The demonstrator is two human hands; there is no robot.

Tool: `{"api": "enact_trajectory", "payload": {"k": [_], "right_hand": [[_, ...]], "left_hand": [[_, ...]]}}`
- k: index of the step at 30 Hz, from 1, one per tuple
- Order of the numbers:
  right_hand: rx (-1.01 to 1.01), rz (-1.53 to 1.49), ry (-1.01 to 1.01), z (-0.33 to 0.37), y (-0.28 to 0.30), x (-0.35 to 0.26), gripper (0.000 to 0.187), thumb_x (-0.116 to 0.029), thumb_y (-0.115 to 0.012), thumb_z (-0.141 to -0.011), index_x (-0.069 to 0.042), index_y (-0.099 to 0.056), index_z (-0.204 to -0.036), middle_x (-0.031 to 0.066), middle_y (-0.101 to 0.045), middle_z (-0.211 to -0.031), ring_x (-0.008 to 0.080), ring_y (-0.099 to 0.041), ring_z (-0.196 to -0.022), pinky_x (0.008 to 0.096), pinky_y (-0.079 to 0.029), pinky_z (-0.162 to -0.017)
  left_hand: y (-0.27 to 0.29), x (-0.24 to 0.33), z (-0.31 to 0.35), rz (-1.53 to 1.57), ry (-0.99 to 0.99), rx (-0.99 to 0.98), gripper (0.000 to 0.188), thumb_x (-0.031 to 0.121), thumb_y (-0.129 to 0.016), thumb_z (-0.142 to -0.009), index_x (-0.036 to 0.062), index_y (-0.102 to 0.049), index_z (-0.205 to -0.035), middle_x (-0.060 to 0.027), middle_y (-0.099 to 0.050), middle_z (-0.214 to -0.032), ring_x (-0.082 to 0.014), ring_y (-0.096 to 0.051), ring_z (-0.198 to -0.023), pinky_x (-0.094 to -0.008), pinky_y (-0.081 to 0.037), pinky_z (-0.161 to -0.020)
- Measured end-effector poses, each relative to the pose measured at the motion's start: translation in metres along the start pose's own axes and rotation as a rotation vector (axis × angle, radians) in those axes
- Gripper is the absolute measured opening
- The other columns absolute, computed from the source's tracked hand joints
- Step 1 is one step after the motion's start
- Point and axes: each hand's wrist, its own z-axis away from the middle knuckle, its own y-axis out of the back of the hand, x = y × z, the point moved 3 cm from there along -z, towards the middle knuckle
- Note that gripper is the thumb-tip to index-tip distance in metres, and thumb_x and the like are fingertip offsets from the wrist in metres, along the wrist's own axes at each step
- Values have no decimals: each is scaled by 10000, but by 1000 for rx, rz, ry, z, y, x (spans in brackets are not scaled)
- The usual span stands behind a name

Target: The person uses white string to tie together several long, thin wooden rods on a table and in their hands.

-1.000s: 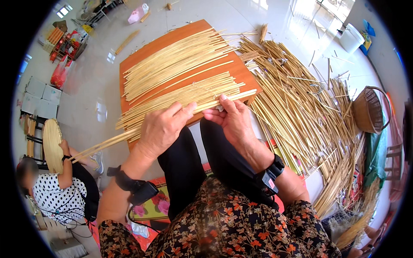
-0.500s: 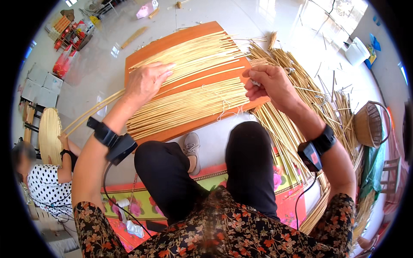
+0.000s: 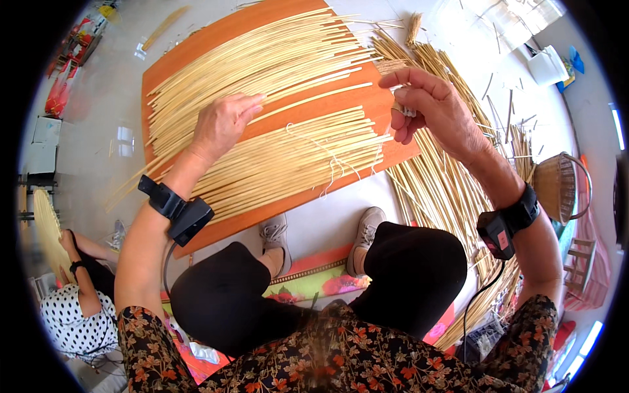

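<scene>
Pale straw stalks [image 3: 255,56] lie in rows across an orange-brown board [image 3: 216,237] before me. My left hand [image 3: 225,124] is closed over the middle of the board, fingertips pinched on thin stalks. Their long ends stick out past the board's left edge, behind my forearm; how many it holds is hidden. White thread [image 3: 335,160] runs loosely across the right part of the nearer row. Raised by the board's right edge, my right hand [image 3: 436,108] curls around a small wad of white thread [image 3: 407,111], its index finger extended.
Loose stalks [image 3: 452,190] heap on the floor at right, near a wicker basket [image 3: 555,188] and a white bucket [image 3: 547,69]. At left, a person in a dotted top [image 3: 75,321] holds a flat straw piece [image 3: 51,232]. A flowered mat [image 3: 321,285] lies under my feet.
My view has shifted, and my knees have spread apart. The right hand has opened its index finger and turned, keeping the thread wad. Stalk ends behind my left forearm have shifted.
</scene>
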Motion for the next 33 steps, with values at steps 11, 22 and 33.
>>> {"api": "enact_trajectory", "payload": {"k": [11,22,33], "right_hand": [[-85,309,-167,-29,-2,90,223,-166,-505,-947,18,-626,-985,73,-633,-694,136,-629,-634,263,-517,-591],[-145,435,-131,-41,-6,83,593,-113,-445,-948,-107,-201,-1489,54,-588,-603,120,-564,-511,264,-495,-532],[-69,11,-95,-78,-30,78,148,-127,-465,-963,6,-531,-968,67,-649,-738,120,-648,-707,268,-526,-669]], "left_hand": [[-69,-22,-18,171,-33,-11,223,182,-618,-877,74,-689,-1059,-110,-658,-803,-271,-628,-698,-341,-501,-604],[-93,-23,-11,83,-85,-62,213,239,-638,-868,135,-698,-1044,-47,-669,-777,-219,-618,-592,-319,-496,-511],[-93,-31,-10,112,-42,-115,234,253,-578,-911,134,-680,-1085,-55,-624,-738,-231,-590,-611,-333,-471,-541]]}}
